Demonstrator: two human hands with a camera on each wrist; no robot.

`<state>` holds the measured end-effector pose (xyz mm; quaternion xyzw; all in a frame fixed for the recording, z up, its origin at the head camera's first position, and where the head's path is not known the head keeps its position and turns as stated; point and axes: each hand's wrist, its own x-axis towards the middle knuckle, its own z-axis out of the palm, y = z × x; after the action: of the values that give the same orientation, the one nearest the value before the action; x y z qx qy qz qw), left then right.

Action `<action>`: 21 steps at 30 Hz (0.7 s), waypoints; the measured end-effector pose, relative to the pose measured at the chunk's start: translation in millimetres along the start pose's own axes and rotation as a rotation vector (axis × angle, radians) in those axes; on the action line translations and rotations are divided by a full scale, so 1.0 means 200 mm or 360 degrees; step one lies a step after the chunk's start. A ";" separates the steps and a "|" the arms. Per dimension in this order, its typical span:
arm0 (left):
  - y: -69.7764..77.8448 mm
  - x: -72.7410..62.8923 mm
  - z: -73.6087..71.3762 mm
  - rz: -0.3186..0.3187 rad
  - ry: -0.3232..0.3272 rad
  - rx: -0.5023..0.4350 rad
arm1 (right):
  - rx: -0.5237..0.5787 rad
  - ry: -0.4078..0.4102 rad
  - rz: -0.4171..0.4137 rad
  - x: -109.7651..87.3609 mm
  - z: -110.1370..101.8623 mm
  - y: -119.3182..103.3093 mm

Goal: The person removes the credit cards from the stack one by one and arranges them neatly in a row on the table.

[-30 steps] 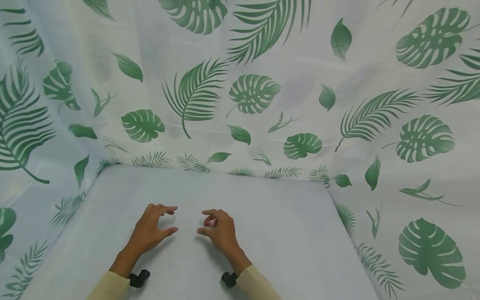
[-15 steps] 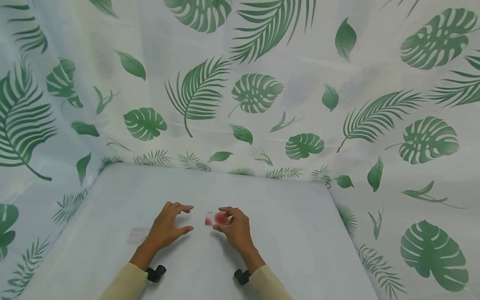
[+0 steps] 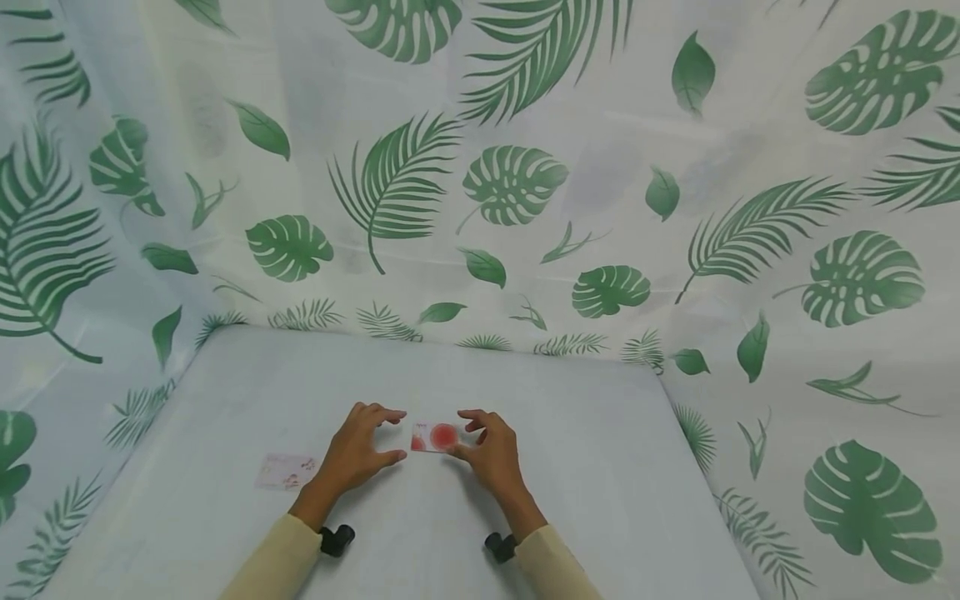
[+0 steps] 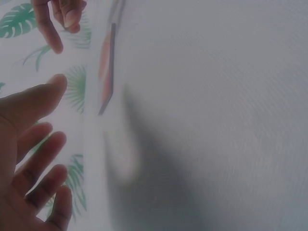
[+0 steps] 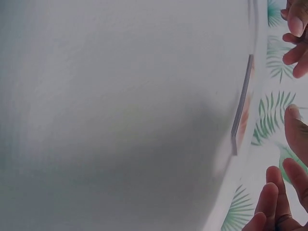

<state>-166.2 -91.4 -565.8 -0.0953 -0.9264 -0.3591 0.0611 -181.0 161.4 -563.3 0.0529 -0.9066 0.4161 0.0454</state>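
red-printed card (image 3: 429, 447) between your left hand (image 3: 354, 452) and right hand (image 3: 493, 454), both spread
its long axis runs with the far edge of the worktop (image 3: 600, 467); your right hand is nearer

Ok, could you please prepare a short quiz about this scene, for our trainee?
1. True or false: in the head view, the red-and-white card lies between the left hand and the right hand.
2. There, the pale pink card is: (a) left of the left hand; (b) right of the right hand; (c) between them?
3. Fill in: the sheet behind the table shows printed green ____.

Key: 1. True; 2. a; 3. leaves.
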 end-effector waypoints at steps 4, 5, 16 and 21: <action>0.00 0.01 0.03 0.0008 -0.0001 -0.0003 | -0.0008 -0.0019 0.0030 0.00 -0.01 0.02; 0.00 0.02 0.04 0.0012 -0.0002 0.0002 | -0.0012 -0.0026 0.0039 0.01 -0.01 0.02; 0.00 0.06 0.11 -0.0016 -0.0061 0.0076 | -0.0094 -0.0140 0.0128 0.04 0.03 0.06; 0.00 0.09 0.13 0.0010 -0.0082 0.0088 | -0.0131 -0.0183 0.0162 0.05 0.04 0.05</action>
<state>-185.0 -71.5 -582.9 -0.1057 -0.9370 -0.3305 0.0411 -192.8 161.5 -575.2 0.0286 -0.9255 0.3767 -0.0259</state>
